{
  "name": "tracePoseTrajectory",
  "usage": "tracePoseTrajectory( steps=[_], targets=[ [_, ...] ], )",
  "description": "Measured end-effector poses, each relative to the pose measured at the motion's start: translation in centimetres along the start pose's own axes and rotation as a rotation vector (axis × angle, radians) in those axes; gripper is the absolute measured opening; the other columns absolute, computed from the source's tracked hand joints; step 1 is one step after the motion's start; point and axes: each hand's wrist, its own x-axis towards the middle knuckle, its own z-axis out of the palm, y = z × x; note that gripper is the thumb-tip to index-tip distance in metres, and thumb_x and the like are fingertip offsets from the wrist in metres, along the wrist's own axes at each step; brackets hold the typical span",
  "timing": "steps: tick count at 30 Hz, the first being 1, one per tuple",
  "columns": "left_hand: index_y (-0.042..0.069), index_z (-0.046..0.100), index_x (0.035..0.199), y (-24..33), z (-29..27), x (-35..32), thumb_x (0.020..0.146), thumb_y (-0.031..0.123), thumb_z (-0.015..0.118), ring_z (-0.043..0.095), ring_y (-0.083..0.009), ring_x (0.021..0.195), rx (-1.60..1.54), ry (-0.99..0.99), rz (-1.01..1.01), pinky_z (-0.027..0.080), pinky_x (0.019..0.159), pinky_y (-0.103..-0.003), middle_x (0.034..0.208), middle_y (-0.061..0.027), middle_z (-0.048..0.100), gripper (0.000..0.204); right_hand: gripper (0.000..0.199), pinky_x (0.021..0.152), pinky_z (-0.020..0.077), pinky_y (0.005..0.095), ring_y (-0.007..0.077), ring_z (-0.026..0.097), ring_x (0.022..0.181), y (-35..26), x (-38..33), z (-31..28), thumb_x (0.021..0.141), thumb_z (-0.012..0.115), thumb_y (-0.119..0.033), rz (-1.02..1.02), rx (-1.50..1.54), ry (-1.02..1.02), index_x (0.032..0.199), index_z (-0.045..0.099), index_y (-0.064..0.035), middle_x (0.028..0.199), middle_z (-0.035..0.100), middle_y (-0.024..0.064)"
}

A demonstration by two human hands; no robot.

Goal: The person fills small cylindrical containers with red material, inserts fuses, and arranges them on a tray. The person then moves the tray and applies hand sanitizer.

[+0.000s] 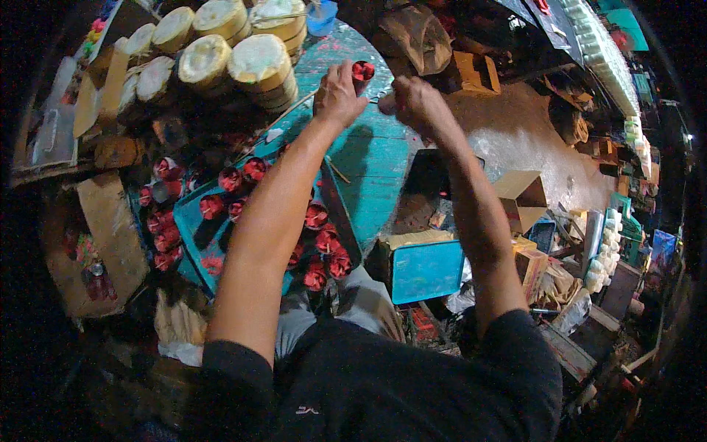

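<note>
My left hand (pixel 337 94) is raised over a round turquoise table (pixel 375 158) and grips a small red-topped cylinder (pixel 362 72). My right hand (pixel 417 103) is just to its right, fingers pinched on a thin metal tool or wire (pixel 380 98) whose tip points at the cylinder. Below my left forearm a turquoise tray (pixel 193 221) carries several similar red-topped cylinders (pixel 253 169). More of them (pixel 328 241) lie along the tray's right side, partly hidden by my arm.
Several round pale-topped wooden drums (pixel 259 66) stand at the table's far left. A blue cup (pixel 321 18) is at the back. A turquoise box (pixel 427 271) and cardboard boxes (pixel 523 197) sit on the floor to the right. Cardboard (pixel 110 236) lies at the left.
</note>
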Motion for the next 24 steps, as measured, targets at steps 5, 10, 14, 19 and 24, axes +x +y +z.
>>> tracePoseTrajectory(
  steps=[5,10,14,19,24],
  targets=[
    [0.006,0.050,0.138,-2.8,4.2,3.4,0.073,0.038,0.086,0.063,-0.0415,0.112,0.039,-0.004,-0.008,0.052,0.095,-0.050,0.123,-0.0226,0.064,0.081,0.023,0.078,0.0529,0.0500,0.0437,0.065,0.092,-4.0,-8.9,1.3,0.078,0.063,-0.002,0.064,0.175,-0.028,0.101,0.058,-0.0025,0.095,0.062,0.0220],
    [0.006,0.058,0.120,-3.0,2.9,2.3,0.075,0.028,0.083,0.071,-0.0386,0.094,0.045,0.123,0.152,0.057,0.083,-0.050,0.100,-0.0189,0.070,0.056,0.024,0.074,0.0549,0.0511,0.0427,0.066,0.085,-3.8,-12.6,6.4,0.088,0.062,-0.014,0.012,0.089,-0.036,0.109,0.061,-0.0017,0.094,0.062,0.0224],
    [0.008,0.058,0.119,2.2,-5.6,-1.7,0.082,0.023,0.074,0.069,-0.0424,0.095,-0.131,-0.001,0.138,0.054,0.082,-0.054,0.107,-0.0236,0.068,0.042,0.017,0.075,0.0531,0.0509,0.0431,0.065,0.089,-7.1,-14.7,2.5,0.090,0.059,-0.010,0.067,0.130,0.022,0.106,0.060,-0.0040,0.094,0.061,0.0218],
    [0.010,0.060,0.124,3.8,-22.8,-15.6,0.075,0.017,0.088,0.071,-0.0237,0.103,-0.188,0.033,0.235,0.058,0.089,-0.038,0.108,-0.0103,0.072,0.057,0.029,0.079,0.0536,0.0474,0.0415,0.064,0.093,-18.0,-19.1,-4.2,0.087,0.065,-0.007,0.046,0.287,0.051,0.116,0.061,-0.0055,0.104,0.062,0.0193],
    [0.008,0.058,0.125,-0.1,-31.1,-28.3,0.072,0.008,0.085,0.069,-0.0317,0.105,-0.124,-0.205,0.077,0.055,0.092,-0.041,0.116,-0.0150,0.068,0.059,0.046,0.086,0.0547,0.0472,0.0406,0.064,0.103,-28.2,-25.6,-3.1,0.084,0.066,-0.004,0.033,0.494,-0.015,0.129,0.057,-0.0050,0.114,0.060,0.0199]
  ],
)
